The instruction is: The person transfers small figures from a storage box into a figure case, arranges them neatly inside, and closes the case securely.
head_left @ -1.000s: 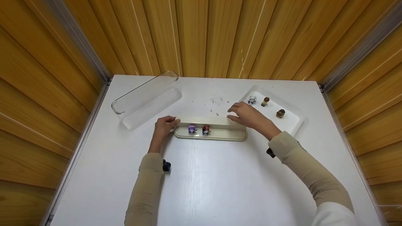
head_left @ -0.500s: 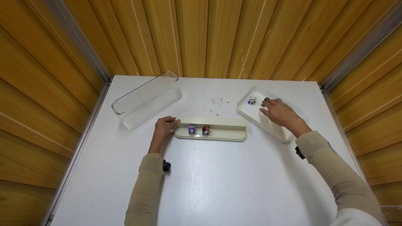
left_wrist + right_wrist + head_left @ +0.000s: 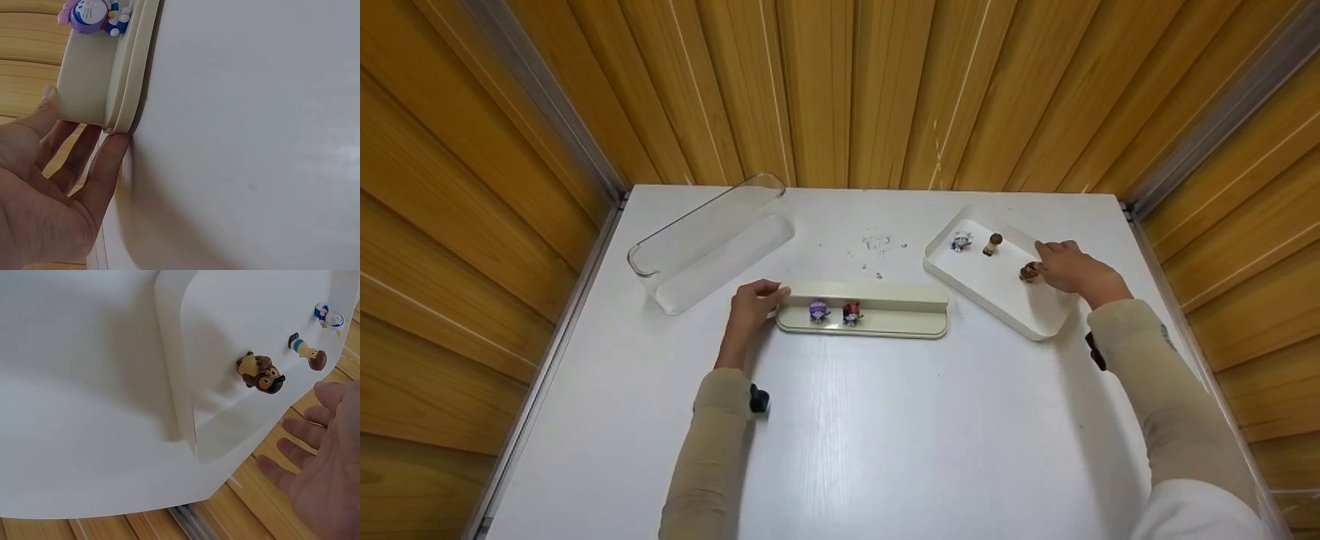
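My left hand (image 3: 750, 309) grips the left end of a beige stepped display base (image 3: 896, 321), thumb at the back and fingers at the end. On the base stand a purple-hooded figurine (image 3: 818, 310) and a red-and-black figurine (image 3: 851, 312). My right hand (image 3: 1071, 268) hovers over the right side of a white tray (image 3: 986, 301), beside a brown owl figurine (image 3: 260, 374). In the right wrist view a gap shows between its extended fingers and the owl. Also in the tray are a brown-haired figurine (image 3: 308, 352) and a blue-and-white figurine (image 3: 961, 241).
A clear plastic cover (image 3: 712, 225) lies at the back left of the white table (image 3: 840, 435). Small dark specks (image 3: 877, 242) mark the tabletop behind the base. Wood-patterned panels (image 3: 825, 90) close off the back and both sides.
My right hand has moved from above the base's right end, across the brown-haired figurine, to beside the owl at the tray's right. My left hand and the base have stayed in place.
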Available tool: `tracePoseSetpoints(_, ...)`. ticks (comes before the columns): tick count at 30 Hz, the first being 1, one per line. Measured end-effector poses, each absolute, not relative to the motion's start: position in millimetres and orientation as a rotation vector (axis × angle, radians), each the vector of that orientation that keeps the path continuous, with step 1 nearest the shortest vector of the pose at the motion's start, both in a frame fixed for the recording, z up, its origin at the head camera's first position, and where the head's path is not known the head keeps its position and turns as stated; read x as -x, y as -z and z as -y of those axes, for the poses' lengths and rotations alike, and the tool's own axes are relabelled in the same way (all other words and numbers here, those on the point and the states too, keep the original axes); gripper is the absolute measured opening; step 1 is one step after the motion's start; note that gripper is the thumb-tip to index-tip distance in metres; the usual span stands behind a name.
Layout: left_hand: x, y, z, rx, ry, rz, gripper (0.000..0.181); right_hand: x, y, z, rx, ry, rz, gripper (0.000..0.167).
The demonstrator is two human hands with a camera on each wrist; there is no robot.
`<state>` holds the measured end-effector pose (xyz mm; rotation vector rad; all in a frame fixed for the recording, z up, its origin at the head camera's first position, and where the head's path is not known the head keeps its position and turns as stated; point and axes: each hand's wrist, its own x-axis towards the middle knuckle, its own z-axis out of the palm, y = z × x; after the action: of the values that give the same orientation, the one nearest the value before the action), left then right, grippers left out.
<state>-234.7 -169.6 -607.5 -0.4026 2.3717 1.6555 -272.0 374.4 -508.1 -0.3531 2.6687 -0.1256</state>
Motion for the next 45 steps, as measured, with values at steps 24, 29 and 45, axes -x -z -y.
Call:
tracePoseSetpoints(24,233.7,608.6,170.6,0.335,-1.657,-2.429,0.036,285.7,540.9,-375.9,0.325,0.369,-2.737,0.042)
tracePoseSetpoints(29,234.2,608.6,170.9,0.329,-1.646,-2.441,0.037,289.7,544.1,-375.1,0.222,0.498,-2.717,0.038)
tracePoseSetpoints(45,233.9,607.4,171.3,0.373,-1.684,-2.358,0.034,291.4,552.4,-370.7,0.097,0.546,-2.762,0.03)
